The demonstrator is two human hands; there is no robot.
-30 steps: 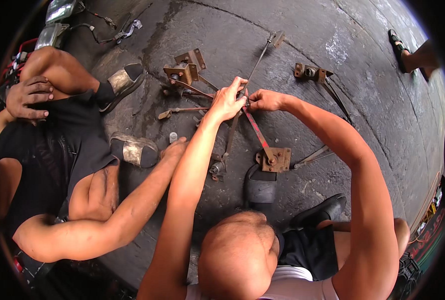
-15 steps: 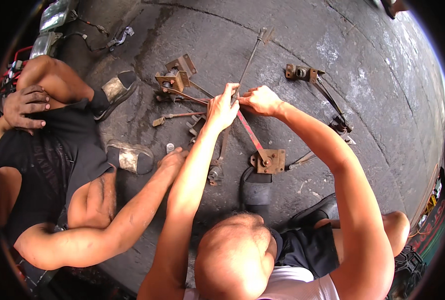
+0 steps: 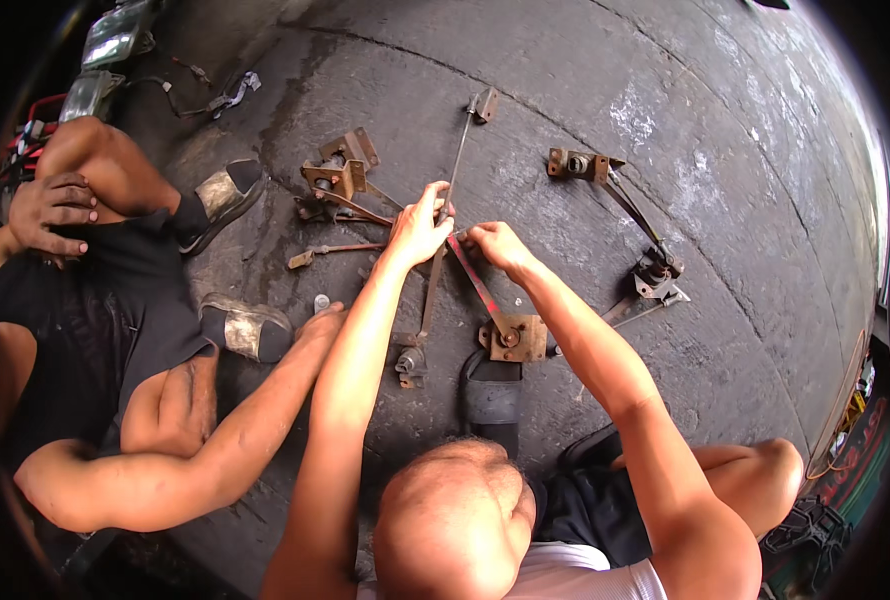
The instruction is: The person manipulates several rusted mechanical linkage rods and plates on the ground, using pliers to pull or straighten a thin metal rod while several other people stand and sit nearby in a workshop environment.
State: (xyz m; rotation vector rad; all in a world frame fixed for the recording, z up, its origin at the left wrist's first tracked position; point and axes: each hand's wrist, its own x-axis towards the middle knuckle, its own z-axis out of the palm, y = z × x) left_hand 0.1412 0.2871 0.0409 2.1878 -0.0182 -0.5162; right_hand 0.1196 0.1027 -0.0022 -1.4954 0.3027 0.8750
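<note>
My left hand is closed on a thin metal rod where several linkage arms cross; the rod ends at a small bracket. Just right of that crossing, my right hand has its fingertips pinched at the upper end of a red-painted bar; what they hold is too small to make out. That bar runs down to a rusty plate. Rusty bracket assemblies lie at upper left, another linkage at right, and a short rod with an end fitting left of my hands.
A co-worker in black sits at left, one hand low beside a small pale round piece. Lamp units and wiring lie at upper left on the cracked floor; tools and cables at far right.
My right hand has drawn slightly right and down from my left hand. The view has shifted, and the foot seen at upper right has mostly left it.
</note>
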